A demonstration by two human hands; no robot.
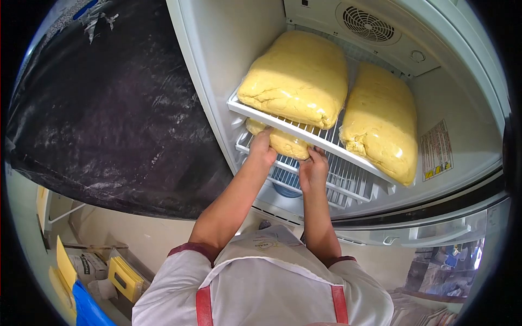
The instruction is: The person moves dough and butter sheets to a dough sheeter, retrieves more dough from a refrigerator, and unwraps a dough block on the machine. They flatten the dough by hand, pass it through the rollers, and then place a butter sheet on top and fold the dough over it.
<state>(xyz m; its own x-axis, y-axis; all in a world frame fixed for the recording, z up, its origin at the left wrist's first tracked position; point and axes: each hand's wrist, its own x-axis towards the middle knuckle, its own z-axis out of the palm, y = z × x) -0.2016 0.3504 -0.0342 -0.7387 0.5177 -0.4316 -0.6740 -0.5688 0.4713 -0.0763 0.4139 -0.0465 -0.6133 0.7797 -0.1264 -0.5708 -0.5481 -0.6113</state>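
Under wire shelf, hands gripping lumpy dough

No text can be read with certainty. A warning sticker on the inner right wall of the fridge carries small print and yellow signs, too small to read. The apron bears a small logo, also illegible.

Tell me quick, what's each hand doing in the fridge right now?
Left hand: grip closed on the wrapped dough block on the lower wire shelf.
Right hand: grip on the same dough block from below.
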